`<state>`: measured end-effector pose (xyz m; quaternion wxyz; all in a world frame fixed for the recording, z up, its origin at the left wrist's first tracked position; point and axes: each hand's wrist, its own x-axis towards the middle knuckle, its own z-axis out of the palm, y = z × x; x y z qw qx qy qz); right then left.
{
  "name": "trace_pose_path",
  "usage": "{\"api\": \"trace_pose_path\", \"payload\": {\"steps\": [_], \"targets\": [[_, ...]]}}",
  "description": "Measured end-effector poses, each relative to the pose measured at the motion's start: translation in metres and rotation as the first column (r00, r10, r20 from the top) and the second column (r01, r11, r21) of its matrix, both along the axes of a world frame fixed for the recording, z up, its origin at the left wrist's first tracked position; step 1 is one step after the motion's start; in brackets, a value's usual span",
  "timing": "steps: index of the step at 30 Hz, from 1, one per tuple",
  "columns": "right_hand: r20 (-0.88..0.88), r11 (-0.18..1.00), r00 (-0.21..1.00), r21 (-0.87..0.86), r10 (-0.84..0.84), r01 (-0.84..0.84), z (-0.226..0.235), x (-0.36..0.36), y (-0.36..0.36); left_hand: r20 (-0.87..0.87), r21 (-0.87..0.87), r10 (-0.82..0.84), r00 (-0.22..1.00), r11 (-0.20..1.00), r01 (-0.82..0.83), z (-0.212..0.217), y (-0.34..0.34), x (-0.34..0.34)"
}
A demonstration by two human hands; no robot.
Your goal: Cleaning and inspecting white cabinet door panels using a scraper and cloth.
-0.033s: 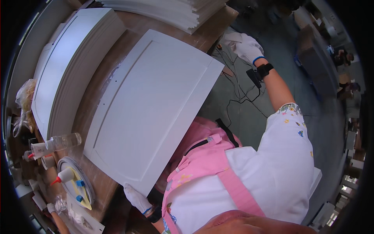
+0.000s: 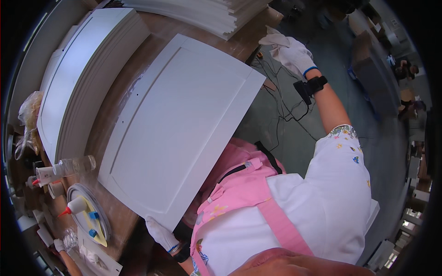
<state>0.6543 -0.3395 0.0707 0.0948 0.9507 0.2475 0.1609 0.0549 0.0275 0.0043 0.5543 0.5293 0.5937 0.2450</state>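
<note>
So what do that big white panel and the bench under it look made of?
White panel: probably painted wood or fibreboard, with a smooth matte coat and a routed recessed frame. Bench: bare brown wood, scuffed and dusted white. Both hands wear white knit gloves, seemingly cotton.

Workshop: stacked white door panels point(image 2: 87, 78) on wooden bench point(image 2: 110, 115), glue bottles point(image 2: 73, 207), cables on concrete floor.

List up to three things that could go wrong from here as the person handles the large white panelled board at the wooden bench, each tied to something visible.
1. The large white panelled board overhangs the wooden bench; only the gloved left hand is at its near corner, so it might tip.
2. The gloved right hand holds a white cloth away from the board, leaving that side unsupported.
3. The small red-tipped glue bottle sits near the board's corner and could be knocked.
</note>
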Motion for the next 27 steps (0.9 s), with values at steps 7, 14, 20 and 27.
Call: {"api": "trace_pose_path", "payload": {"steps": [7,14,20,27], "targets": [[-0.542,0.89,0.785,0.455,0.299,-0.025,0.048,-0.077,0.109,0.1,-0.093,-0.04,0.994,0.994,0.049,0.019,-0.005,0.002],[-0.317,0.449,0.323,0.523,0.892,-0.725,-0.019,-0.252,0.207,0.265,-0.139,-0.246,0.932,0.947,0.289,-0.022,0.01,0.086],[-0.184,0.385,0.339,0.488,0.923,-0.783,-0.034,-0.203,0.157,0.338,-0.156,-0.284,0.897,0.923,0.351,-0.031,0.016,0.09],[-0.533,0.767,0.653,0.631,0.539,-0.118,0.045,-0.092,0.148,0.398,-0.182,-0.249,0.883,0.922,0.343,-0.038,0.009,0.072]]}}
